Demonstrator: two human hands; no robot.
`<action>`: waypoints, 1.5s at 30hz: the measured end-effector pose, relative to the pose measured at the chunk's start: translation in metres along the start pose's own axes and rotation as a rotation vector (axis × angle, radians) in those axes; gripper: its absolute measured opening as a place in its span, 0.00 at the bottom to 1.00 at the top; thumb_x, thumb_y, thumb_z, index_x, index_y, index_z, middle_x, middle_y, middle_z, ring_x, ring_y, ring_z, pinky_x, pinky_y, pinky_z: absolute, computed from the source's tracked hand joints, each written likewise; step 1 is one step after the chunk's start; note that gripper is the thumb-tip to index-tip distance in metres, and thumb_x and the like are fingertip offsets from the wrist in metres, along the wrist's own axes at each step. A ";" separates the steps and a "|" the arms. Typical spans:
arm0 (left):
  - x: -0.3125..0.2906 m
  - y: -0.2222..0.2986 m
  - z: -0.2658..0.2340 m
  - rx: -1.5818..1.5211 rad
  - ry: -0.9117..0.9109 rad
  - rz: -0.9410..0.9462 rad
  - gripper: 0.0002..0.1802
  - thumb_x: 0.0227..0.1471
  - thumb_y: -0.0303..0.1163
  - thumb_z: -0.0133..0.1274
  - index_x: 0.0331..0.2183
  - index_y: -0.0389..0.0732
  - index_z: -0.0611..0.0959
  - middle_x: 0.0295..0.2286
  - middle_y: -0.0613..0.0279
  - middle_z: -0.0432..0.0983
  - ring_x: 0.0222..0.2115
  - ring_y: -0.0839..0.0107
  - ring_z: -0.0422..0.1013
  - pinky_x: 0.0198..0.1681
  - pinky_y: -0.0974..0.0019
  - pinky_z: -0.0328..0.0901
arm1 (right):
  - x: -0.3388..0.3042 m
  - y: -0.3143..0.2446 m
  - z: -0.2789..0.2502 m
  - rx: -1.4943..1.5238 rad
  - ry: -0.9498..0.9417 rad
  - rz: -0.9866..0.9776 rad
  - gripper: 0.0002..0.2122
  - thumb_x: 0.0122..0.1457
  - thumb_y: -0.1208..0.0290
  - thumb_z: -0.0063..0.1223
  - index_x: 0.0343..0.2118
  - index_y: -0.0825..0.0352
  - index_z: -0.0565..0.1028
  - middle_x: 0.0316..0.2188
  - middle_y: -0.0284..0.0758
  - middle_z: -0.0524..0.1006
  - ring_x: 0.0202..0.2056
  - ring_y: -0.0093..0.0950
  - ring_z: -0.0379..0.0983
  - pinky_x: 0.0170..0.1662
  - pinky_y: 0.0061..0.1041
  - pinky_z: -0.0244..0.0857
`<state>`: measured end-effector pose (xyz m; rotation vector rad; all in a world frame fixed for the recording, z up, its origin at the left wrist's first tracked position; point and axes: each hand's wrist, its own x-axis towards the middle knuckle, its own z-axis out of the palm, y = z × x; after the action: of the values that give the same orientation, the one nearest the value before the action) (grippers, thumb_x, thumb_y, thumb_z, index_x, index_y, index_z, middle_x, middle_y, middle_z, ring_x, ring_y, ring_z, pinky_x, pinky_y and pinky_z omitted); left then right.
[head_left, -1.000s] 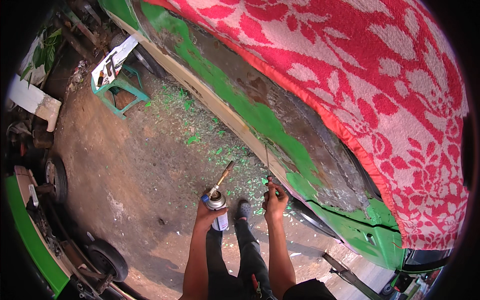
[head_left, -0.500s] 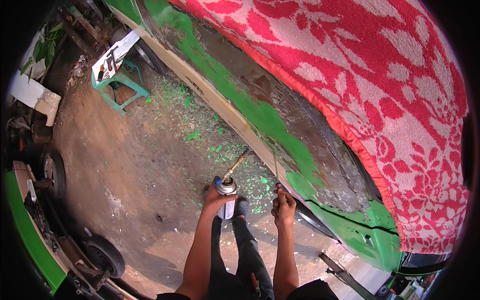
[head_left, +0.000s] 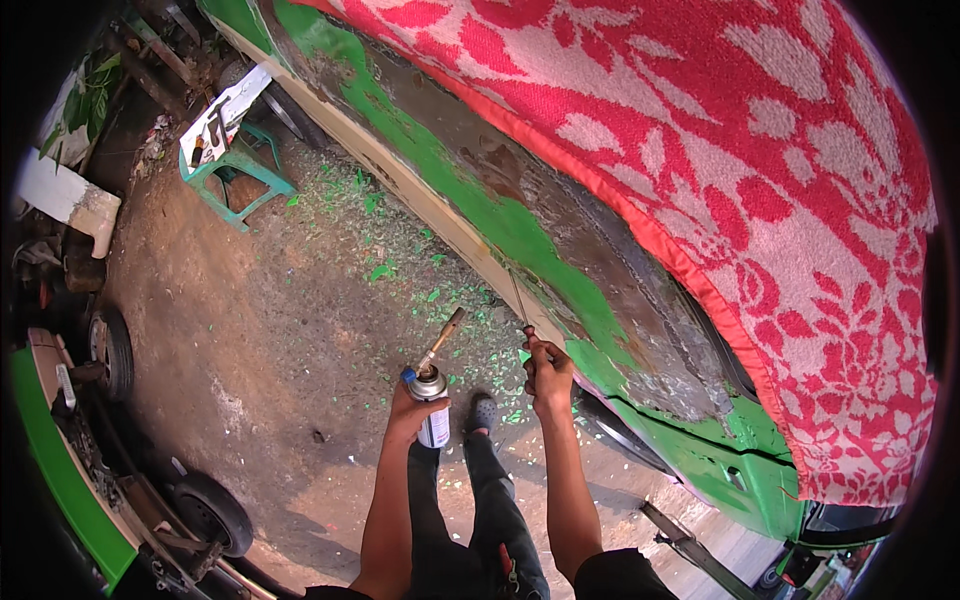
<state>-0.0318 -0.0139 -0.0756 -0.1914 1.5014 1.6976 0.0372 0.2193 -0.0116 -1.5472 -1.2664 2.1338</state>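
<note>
My left hand [head_left: 405, 413] is wrapped round a gas torch [head_left: 433, 428], a white canister with a blue knob and a brass-coloured nozzle that slants up to the right. No flame can be made out, and the nozzle tip stands apart from the car body. In my right hand [head_left: 549, 376] is a screwdriver-like tool [head_left: 516, 297] with a thin metal shaft and dark handle. Its tip reaches the lower edge of the car side [head_left: 520, 228]; whether it touches cannot be told. Green paint there is partly stripped, with brown and grey metal showing.
A pink and red floral blanket [head_left: 780, 200] covers the upper car. Green paint flakes [head_left: 380, 272] litter the ground below. A green stool [head_left: 238, 180] with tools on a white board stands far left. Wheels [head_left: 212, 512] and another green vehicle part [head_left: 60, 480] lie left.
My left hand has drawn the torch left, away from the car side. My right hand has moved up and left with its tool, whose tip now sits farther along the panel edge.
</note>
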 end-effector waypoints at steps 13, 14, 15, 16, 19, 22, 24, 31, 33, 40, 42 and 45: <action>-0.042 0.015 -0.024 -0.113 0.077 0.061 0.30 0.33 0.13 0.65 0.41 0.41 0.74 0.33 0.64 0.76 0.35 0.70 0.75 0.39 0.62 0.70 | -0.008 -0.094 0.033 -0.280 -0.090 -0.002 0.10 0.59 0.74 0.46 0.40 0.70 0.76 0.22 0.29 0.68 0.15 0.15 0.56 0.15 0.16 0.48; -0.041 0.024 -0.021 -0.091 0.069 0.070 0.30 0.33 0.13 0.65 0.41 0.41 0.74 0.33 0.64 0.76 0.35 0.71 0.75 0.39 0.62 0.70 | -0.007 -0.094 0.040 -0.317 -0.087 -0.007 0.10 0.59 0.75 0.47 0.41 0.70 0.76 0.23 0.29 0.68 0.16 0.15 0.56 0.15 0.16 0.49; -0.037 0.027 -0.017 -0.115 0.062 0.073 0.29 0.33 0.14 0.66 0.40 0.41 0.74 0.33 0.65 0.76 0.35 0.70 0.75 0.39 0.62 0.69 | -0.009 -0.095 0.032 -0.395 -0.040 0.035 0.10 0.59 0.75 0.46 0.40 0.71 0.76 0.25 0.29 0.70 0.17 0.16 0.58 0.15 0.17 0.51; -0.037 0.034 -0.019 -0.116 0.048 0.098 0.29 0.33 0.15 0.66 0.40 0.41 0.74 0.33 0.65 0.76 0.34 0.70 0.74 0.39 0.62 0.69 | -0.008 -0.090 0.025 -0.405 -0.020 -0.003 0.10 0.58 0.76 0.45 0.40 0.71 0.76 0.28 0.29 0.71 0.18 0.16 0.59 0.15 0.17 0.51; -0.033 0.046 -0.030 -0.054 0.052 0.071 0.31 0.31 0.16 0.68 0.39 0.42 0.71 0.32 0.65 0.74 0.35 0.72 0.73 0.39 0.65 0.68 | -0.014 -0.111 0.027 -0.535 -0.032 -0.042 0.11 0.57 0.75 0.44 0.40 0.71 0.76 0.26 0.30 0.72 0.17 0.17 0.60 0.14 0.19 0.52; -0.019 0.048 -0.046 0.046 -0.006 0.136 0.31 0.31 0.16 0.68 0.37 0.43 0.68 0.31 0.66 0.73 0.34 0.73 0.73 0.39 0.64 0.68 | 0.007 -0.138 0.058 -0.765 -0.097 -0.111 0.15 0.56 0.71 0.47 0.42 0.75 0.74 0.22 0.38 0.75 0.13 0.22 0.63 0.14 0.25 0.56; -0.007 0.039 -0.057 -0.023 -0.034 0.197 0.30 0.33 0.14 0.66 0.39 0.41 0.70 0.30 0.63 0.74 0.33 0.68 0.75 0.31 0.60 0.74 | 0.017 -0.145 0.085 -0.904 -0.111 -0.138 0.16 0.55 0.69 0.49 0.42 0.76 0.73 0.21 0.41 0.75 0.13 0.25 0.65 0.15 0.28 0.58; -0.002 0.088 -0.067 0.046 -0.065 0.133 0.30 0.31 0.18 0.68 0.34 0.43 0.67 0.28 0.67 0.71 0.30 0.76 0.71 0.33 0.67 0.68 | -0.013 -0.183 0.100 -1.313 -0.071 -0.066 0.17 0.54 0.65 0.52 0.33 0.81 0.73 0.22 0.50 0.76 0.19 0.37 0.76 0.21 0.35 0.68; 0.005 0.086 -0.078 0.077 -0.074 0.139 0.31 0.30 0.17 0.69 0.36 0.44 0.69 0.30 0.67 0.73 0.33 0.75 0.71 0.36 0.66 0.68 | -0.021 -0.185 0.125 -1.318 -0.076 -0.104 0.18 0.54 0.65 0.51 0.35 0.83 0.72 0.25 0.55 0.77 0.23 0.40 0.78 0.26 0.37 0.71; 0.015 0.107 -0.076 0.072 -0.112 0.149 0.31 0.30 0.16 0.68 0.34 0.44 0.66 0.28 0.67 0.71 0.29 0.76 0.71 0.31 0.67 0.68 | -0.003 -0.174 0.101 -1.648 -0.064 -0.150 0.15 0.53 0.71 0.49 0.39 0.80 0.73 0.35 0.60 0.76 0.38 0.50 0.77 0.42 0.41 0.71; 0.017 0.111 -0.074 0.074 -0.116 0.126 0.32 0.30 0.15 0.68 0.34 0.44 0.66 0.28 0.67 0.71 0.30 0.76 0.71 0.31 0.67 0.68 | -0.006 -0.160 0.099 -1.619 0.009 -0.349 0.15 0.52 0.73 0.49 0.39 0.79 0.73 0.36 0.60 0.76 0.40 0.52 0.76 0.44 0.41 0.71; 0.018 0.114 -0.077 0.096 -0.112 0.113 0.32 0.30 0.15 0.68 0.34 0.45 0.66 0.29 0.67 0.71 0.30 0.76 0.71 0.31 0.67 0.68 | -0.020 -0.156 0.115 -1.629 -0.070 -0.357 0.14 0.53 0.73 0.47 0.38 0.79 0.73 0.38 0.60 0.74 0.42 0.54 0.74 0.48 0.44 0.68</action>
<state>-0.1495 -0.0647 -0.0219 0.0393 1.5299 1.6909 -0.0990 0.2428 0.1253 -1.2388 -3.2733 0.6358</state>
